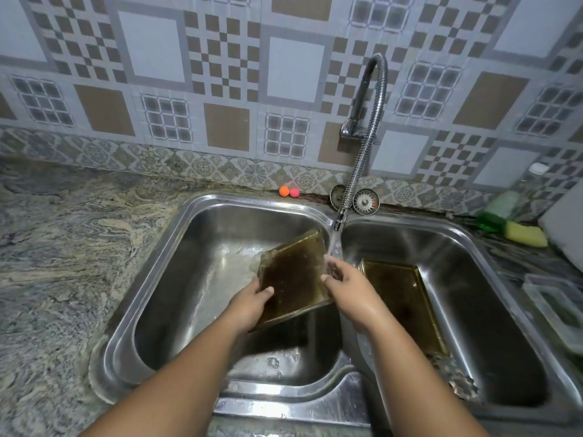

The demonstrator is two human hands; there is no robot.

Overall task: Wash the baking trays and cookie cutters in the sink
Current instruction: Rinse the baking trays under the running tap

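A granite countertop [63, 247] filled the left side, with the left basin [176, 263] of a steel double sink set into it. Over that basin the left hand [249, 305] gripped the near-left edge of a brown baking tray [293, 275], thumb curled onto its face. The tray was held tilted above the basin floor, its long axis running near to far and its far short edge pointing toward the tiled wall (leaning slightly right). The right hand [350, 288] grasped the tray's right edge, fingers curled round it under the water falling from the faucet [359, 159]. A second tray [400, 298] lay in the right basin, also lengthwise near to far. At far right, 1 yellow sponge [525, 236] sat on the counter.
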